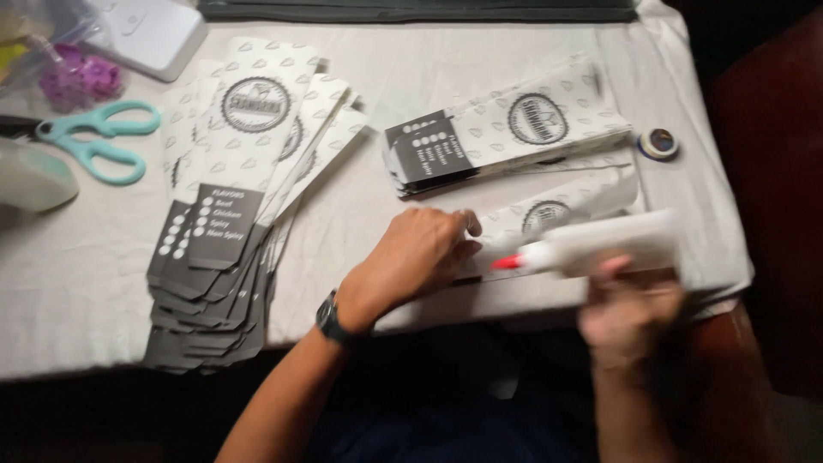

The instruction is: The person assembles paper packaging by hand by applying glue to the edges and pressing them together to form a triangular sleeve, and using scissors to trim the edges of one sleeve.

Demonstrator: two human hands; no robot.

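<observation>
My left hand presses flat on a white printed paper sleeve lying near the table's front edge; a dark watch sits on that wrist. My right hand, blurred by motion, grips a white glue bottle held sideways, with its red tip pointing left at the sleeve, just right of my left fingers. Whether the tip touches the paper is unclear.
A fanned stack of flat sleeves lies at left, a smaller pile behind my hands. Teal scissors, a tape dispenser, a white box, purple bits and a small round cap sit on the white cloth.
</observation>
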